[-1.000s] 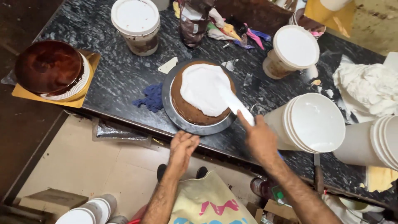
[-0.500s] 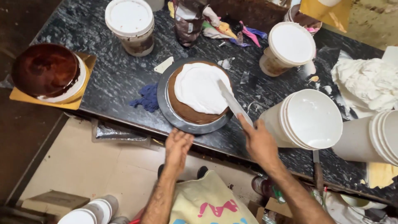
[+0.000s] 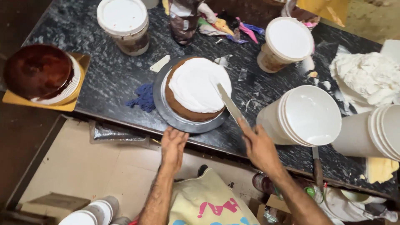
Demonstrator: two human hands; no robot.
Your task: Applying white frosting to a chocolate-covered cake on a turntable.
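Observation:
A round brown cake [image 3: 194, 91] topped with white cream sits on a grey turntable [image 3: 163, 111] at the front of a dark marble counter [image 3: 108, 79]. My right hand [image 3: 259, 146] grips a long flat spatula [image 3: 228, 104] whose blade rests on the cream at the cake's right edge. Fingers of my left hand [image 3: 173, 146] touch the turntable's near rim.
A chocolate-glazed cake [image 3: 39, 73] on a gold board is at the left. White lidded tubs [image 3: 124, 23] [image 3: 287, 41] stand behind, stacked white buckets [image 3: 310, 114] to the right, a heap of white cream [image 3: 366, 77] at far right, a blue cloth [image 3: 143, 98] beside the turntable.
The spatula has slid from the middle of the cream to the cake's right edge. My left hand has stayed at the turntable rim. The camera view has shifted slightly.

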